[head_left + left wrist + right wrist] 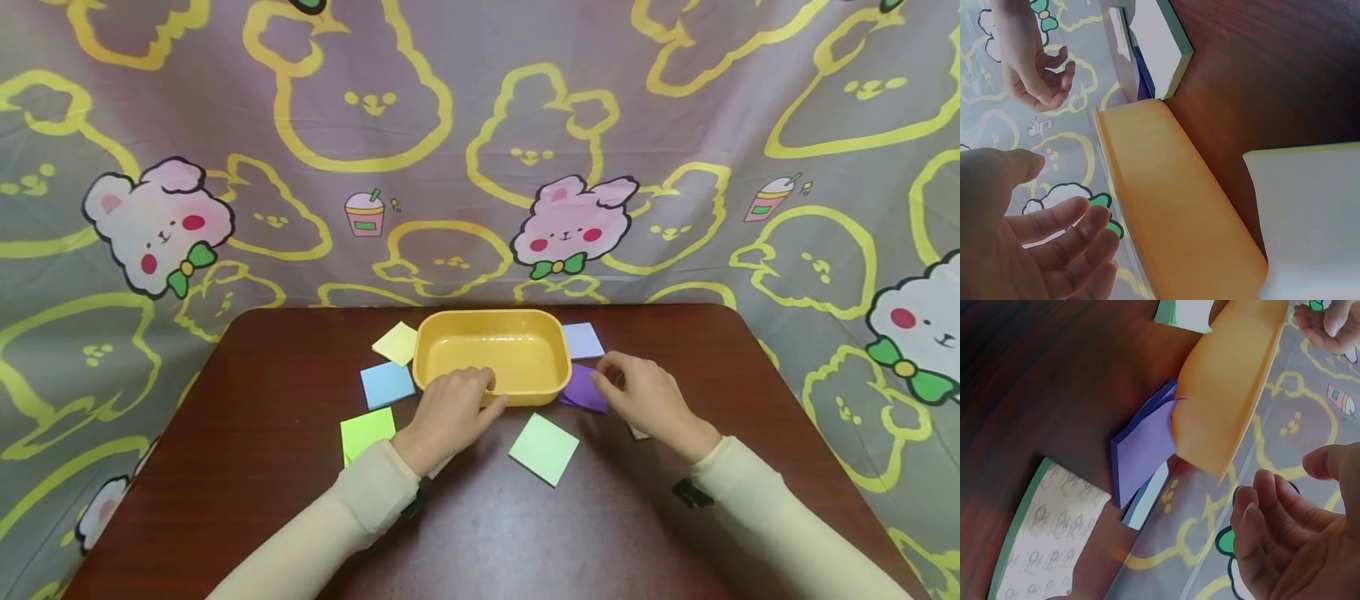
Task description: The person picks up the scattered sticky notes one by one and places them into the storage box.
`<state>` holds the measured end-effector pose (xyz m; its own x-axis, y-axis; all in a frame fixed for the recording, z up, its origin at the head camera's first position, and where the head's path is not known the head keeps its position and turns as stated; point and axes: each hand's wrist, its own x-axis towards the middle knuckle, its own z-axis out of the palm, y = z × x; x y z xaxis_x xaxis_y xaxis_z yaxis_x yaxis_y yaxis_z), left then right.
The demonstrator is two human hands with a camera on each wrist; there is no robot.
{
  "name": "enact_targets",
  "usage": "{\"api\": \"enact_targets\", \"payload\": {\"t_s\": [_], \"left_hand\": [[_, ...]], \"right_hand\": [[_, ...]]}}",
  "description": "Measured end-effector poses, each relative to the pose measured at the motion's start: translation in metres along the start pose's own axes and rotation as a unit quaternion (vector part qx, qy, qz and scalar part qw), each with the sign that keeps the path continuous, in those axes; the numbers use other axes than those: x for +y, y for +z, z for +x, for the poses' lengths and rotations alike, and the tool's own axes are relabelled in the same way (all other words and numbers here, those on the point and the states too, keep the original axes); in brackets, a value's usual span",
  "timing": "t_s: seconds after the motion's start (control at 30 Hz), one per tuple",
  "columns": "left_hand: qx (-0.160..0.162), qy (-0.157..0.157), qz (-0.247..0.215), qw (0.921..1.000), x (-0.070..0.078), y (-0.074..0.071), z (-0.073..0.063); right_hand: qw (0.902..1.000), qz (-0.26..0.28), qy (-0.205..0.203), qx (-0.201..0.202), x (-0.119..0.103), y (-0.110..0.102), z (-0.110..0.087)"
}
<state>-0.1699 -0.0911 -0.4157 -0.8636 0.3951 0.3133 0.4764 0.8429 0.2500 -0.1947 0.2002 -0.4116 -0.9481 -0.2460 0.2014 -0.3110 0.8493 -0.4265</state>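
Looks like nothing's done and everything's left: no sticky pads (544, 450) show in the yellow tray (517, 358) at the surface's (480, 542) far middle, just around it, and the left hand (455, 412) and right hand (648, 400) (loose-fingered, gripping nothing) hover close by.

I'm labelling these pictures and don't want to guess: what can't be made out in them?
Head view: most of a pale pad, hidden by the left hand and wrist.
Head view: most of a beige pad, hidden by the right hand.
Left wrist view: part of a white pad, cut off by the right and bottom edges.
Both wrist views: the inside of the tray, hidden by its wall.
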Motion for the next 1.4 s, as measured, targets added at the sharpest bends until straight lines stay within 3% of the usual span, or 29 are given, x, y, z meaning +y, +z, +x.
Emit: {"api": "enact_targets", "payload": {"t_s": [0.73,1.4], "left_hand": [[-0.014,0.019,0.004,0.9997,0.015,0.01,-0.001],[-0.015,0.036,-0.01,0.9992,0.023,0.015,0.008]], "right_hand": [[0.9988,-0.016,0.042,-0.022,0.03,-0.008,-0.008],[0.9988,-0.016,0.034,-0.03,0.047,-0.003,0.012]]}}
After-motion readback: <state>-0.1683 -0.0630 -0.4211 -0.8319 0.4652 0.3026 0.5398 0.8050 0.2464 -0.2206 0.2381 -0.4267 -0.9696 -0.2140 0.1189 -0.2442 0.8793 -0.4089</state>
